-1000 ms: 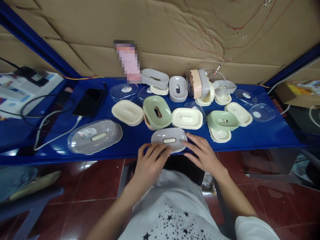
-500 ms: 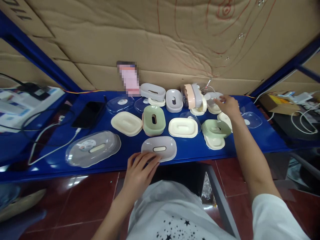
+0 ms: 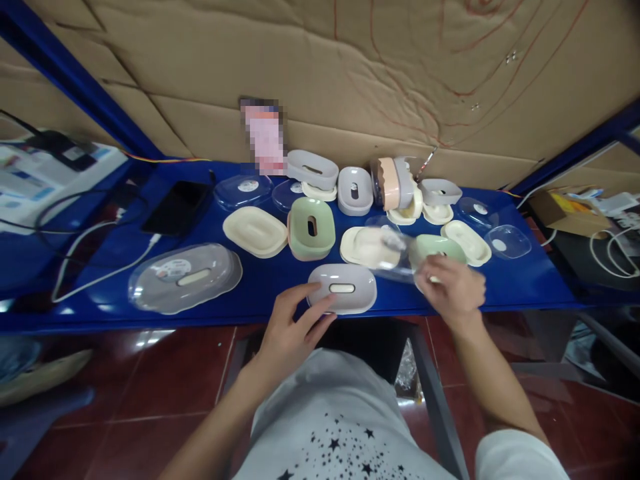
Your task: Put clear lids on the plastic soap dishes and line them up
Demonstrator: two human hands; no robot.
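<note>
Your left hand, fingers loosely spread, touches the left end of the grey soap dish, which lies lengthwise along the worktop's near edge; your right hand pinches a blurred clear lid, farther back and rightward.

Dark phone with a white cable at its edge, brown cardboard behind

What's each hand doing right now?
Left hand: open, fingers at the grey dish.
Right hand: closed on a clear lid, which is blurred.
</note>
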